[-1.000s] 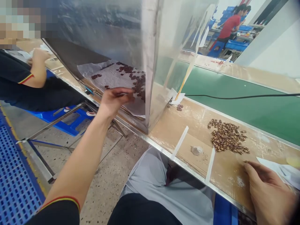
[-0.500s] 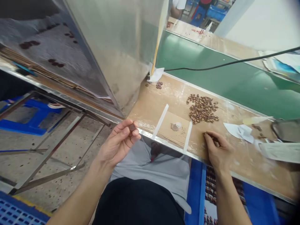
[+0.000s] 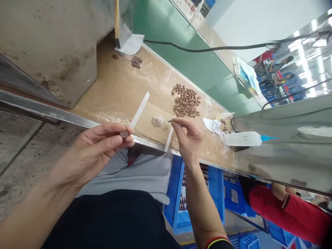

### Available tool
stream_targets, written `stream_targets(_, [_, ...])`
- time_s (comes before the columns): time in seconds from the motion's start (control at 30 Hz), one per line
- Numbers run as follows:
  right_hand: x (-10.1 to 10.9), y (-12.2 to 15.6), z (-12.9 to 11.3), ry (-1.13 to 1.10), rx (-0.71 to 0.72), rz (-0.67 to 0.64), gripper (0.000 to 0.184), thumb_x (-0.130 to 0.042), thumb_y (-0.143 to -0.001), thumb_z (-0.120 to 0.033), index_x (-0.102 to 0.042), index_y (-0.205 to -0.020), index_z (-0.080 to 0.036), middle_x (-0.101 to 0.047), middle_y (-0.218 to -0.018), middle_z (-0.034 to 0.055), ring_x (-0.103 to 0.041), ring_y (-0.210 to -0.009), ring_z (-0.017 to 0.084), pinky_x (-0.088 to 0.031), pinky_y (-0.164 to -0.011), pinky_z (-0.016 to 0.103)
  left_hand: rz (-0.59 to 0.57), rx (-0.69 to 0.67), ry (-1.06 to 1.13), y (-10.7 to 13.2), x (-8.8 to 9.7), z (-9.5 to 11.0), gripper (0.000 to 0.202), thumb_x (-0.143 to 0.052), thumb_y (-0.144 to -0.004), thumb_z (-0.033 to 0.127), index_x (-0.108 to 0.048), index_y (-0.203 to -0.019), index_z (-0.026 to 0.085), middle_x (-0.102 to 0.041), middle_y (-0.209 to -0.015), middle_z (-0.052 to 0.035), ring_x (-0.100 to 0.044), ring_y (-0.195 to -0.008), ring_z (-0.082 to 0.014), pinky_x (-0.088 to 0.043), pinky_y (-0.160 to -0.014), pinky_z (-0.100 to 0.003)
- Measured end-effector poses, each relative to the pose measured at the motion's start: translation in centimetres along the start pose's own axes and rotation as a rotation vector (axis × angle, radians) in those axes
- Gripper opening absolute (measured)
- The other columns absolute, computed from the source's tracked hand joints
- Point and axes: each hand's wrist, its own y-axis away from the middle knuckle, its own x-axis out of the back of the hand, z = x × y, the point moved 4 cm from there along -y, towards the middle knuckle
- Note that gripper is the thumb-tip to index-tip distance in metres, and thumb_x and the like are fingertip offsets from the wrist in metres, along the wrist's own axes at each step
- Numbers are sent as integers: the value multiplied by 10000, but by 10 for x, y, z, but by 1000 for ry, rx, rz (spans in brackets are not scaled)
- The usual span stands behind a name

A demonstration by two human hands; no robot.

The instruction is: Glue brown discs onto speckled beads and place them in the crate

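Between thumb and fingers, my left hand (image 3: 103, 143) pinches a small dark brown disc (image 3: 124, 134) over the bench's front edge. My right hand (image 3: 188, 138) is closed in a pinch on a tiny dark piece (image 3: 169, 121), above the cardboard pad. That piece is too small to name for sure; it resembles the bits in the coppery brown pile (image 3: 186, 101) just behind the hand. On the pad (image 3: 145, 119), between two white strips, sits a small clear cup (image 3: 157, 120) with tiny specks beside it. More brown discs (image 3: 136, 62) lie at the far left of the bench.
A metal housing (image 3: 64, 45) stands at the left. To the right lie crumpled white paper (image 3: 212, 125) and a bottle with a blue tip (image 3: 243, 139). A black cable (image 3: 207, 49) crosses above the green belt (image 3: 166, 33). Below are blue crates (image 3: 177, 221); a person in red (image 3: 285, 211) is at right.
The camera view has turned to the right. My right hand has moved left, from the bare bench to the cardboard pad, with its tiny piece. My left hand still holds the disc.
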Motion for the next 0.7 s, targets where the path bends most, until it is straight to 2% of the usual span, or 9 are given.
stream_targets(0.2, [-17, -9, -10, 117, 184, -85, 178, -704, -1147, -322, -871, -1097, -359, -865, -1110, 6, -788, -1076, 263, -632, -1067, 491, 39, 18, -75, 11, 6, -2, 224, -1012, -876, 233, -925, -1079, 195, -891, -1160, -64, -857, -910, -175, -712, -905, -206])
stream_targets(0.37, [-22, -10, -7, 162, 198, -92, 197, -683, -1162, -347, -873, -1110, -365, -863, -1110, 12, -780, -1079, 277, -631, -1060, 510, 31, 16, -32, 11, 9, -3, 204, -1015, -879, 282, -934, -1051, 208, -896, -1160, -90, -873, -944, -213, -726, -947, -260])
stream_targets(0.47, [-25, -9, -7, 156, 203, -110, 202, -683, -1161, -339, -877, -1110, -361, -865, -1107, 12, -781, -1077, 276, -633, -1054, 502, 15, -5, -30, 8, 9, -3, 197, -1010, -885, 287, -933, -1049, 208, -893, -1117, -90, -867, -915, -214, -734, -913, -267])
stream_targets(0.6, [-26, -9, -10, 164, 258, -82, 205, -685, -1160, -289, -875, -1115, -350, -869, -1091, 11, -791, -1059, 261, -644, -1024, 478, -3, 13, -14, 6, 10, -3, 213, -983, -917, 257, -925, -1113, 200, -889, -1123, -89, -850, -883, -194, -727, -874, -252])
stream_targets(0.7, [-26, -8, -11, 193, 303, -60, 207, -684, -1159, -266, -878, -1107, -318, -874, -1084, 20, -795, -1037, 253, -651, -996, 464, -20, 26, -4, 7, 11, -4, 175, -950, -948, 199, -918, -1120, 185, -891, -1175, -96, -857, -941, -189, -718, -941, -253])
